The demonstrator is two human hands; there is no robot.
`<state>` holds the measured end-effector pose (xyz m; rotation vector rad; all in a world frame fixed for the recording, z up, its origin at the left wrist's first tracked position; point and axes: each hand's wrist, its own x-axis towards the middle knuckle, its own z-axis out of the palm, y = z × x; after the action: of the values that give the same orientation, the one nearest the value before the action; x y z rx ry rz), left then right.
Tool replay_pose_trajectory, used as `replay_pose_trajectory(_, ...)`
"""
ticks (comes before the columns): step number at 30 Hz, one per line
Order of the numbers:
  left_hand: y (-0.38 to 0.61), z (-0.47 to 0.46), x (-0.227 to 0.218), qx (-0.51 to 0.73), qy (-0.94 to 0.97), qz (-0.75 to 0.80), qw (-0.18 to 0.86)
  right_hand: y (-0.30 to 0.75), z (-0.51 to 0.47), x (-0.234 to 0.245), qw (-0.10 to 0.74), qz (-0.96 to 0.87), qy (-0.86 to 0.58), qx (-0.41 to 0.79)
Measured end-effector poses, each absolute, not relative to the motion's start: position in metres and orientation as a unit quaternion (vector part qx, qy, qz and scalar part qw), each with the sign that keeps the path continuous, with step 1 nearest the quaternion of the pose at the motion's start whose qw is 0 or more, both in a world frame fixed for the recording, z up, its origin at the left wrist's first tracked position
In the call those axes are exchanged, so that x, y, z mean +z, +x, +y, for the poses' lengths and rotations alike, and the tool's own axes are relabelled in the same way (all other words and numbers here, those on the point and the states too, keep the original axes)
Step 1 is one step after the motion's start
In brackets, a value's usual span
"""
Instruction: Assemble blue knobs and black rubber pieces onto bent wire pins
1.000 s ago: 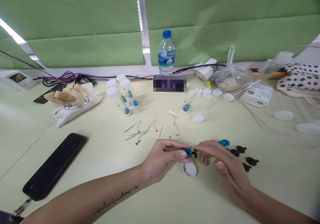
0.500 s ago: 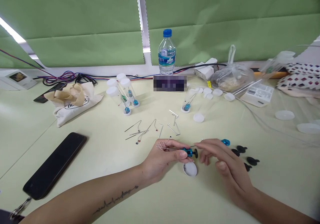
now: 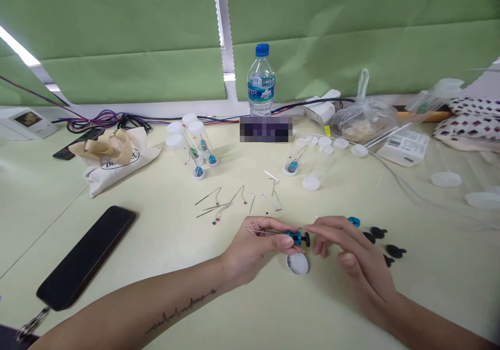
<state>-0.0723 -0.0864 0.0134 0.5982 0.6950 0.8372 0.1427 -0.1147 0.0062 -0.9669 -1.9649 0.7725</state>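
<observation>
My left hand (image 3: 255, 243) pinches a small blue metal cylinder (image 3: 292, 236); a bent thin wire (image 3: 253, 229) runs back from it over the fingers. On the cylinder's right end sits a black disc (image 3: 306, 239). Beside that disc is the index fingertip of my right hand (image 3: 351, 259), whose thumb stands apart while its other fingers curl below. A thin metal tip shows by that index finger, and another pokes out above the knuckles; whether they are one piece is hidden. Just below the cylinder lies a white cap (image 3: 297, 263) holding tiny dark bits.
Bent wires (image 3: 219, 207) and hex keys (image 3: 272, 196) lie beyond my hands. Black parts (image 3: 396, 251) and a blue piece (image 3: 353, 222) are at right. Clear tubes (image 3: 205, 147), a water bottle (image 3: 261, 87) and a plastic bag (image 3: 359, 121) stand behind; a phone (image 3: 86, 259) is at left.
Both hands keep nearly the same pose. The thin metal tip by my right index finger shows less than before, and the black disc looks slightly turned.
</observation>
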Motion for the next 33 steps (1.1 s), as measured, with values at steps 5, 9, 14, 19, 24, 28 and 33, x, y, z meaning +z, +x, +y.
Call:
replay_pose_trajectory(5,-0.0725,-0.0863,0.0130,0.392,0.283,0.326,0.813,0.1434,-0.1162,0.0056,0.399,-0.774,-0.385,0.305)
replay_pose_trajectory(9,-0.0725,-0.0869,0.0153,0.389,0.286,0.324,0.813,0.1426,-0.1155,0.0066,0.399,-0.772,-0.384,0.313)
replay_pose_trajectory(14,-0.0728,-0.0871,0.0171,0.385,0.292,0.328,0.812,0.1409,-0.1146,0.0101,0.392,-0.776,-0.386,0.308)
replay_pose_trajectory(19,-0.0728,-0.0871,0.0142,0.384,0.290,0.328,0.813,0.1409,-0.1148,0.0083,0.403,-0.768,-0.390,0.310)
replay_pose_trajectory(24,-0.0724,-0.0870,0.0147,0.385,0.289,0.322,0.815,0.1416,-0.1154,0.0062,0.404,-0.765,-0.393,0.312)
replay_pose_trajectory(28,-0.0730,-0.0872,0.0163,0.381,0.288,0.323,0.817,0.1426,-0.1158,0.0053,0.398,-0.769,-0.388,0.316)
replay_pose_trajectory(33,-0.0726,-0.0879,0.0162,0.384,0.286,0.324,0.816,0.1427,-0.1149,0.0070,0.400,-0.774,-0.387,0.302)
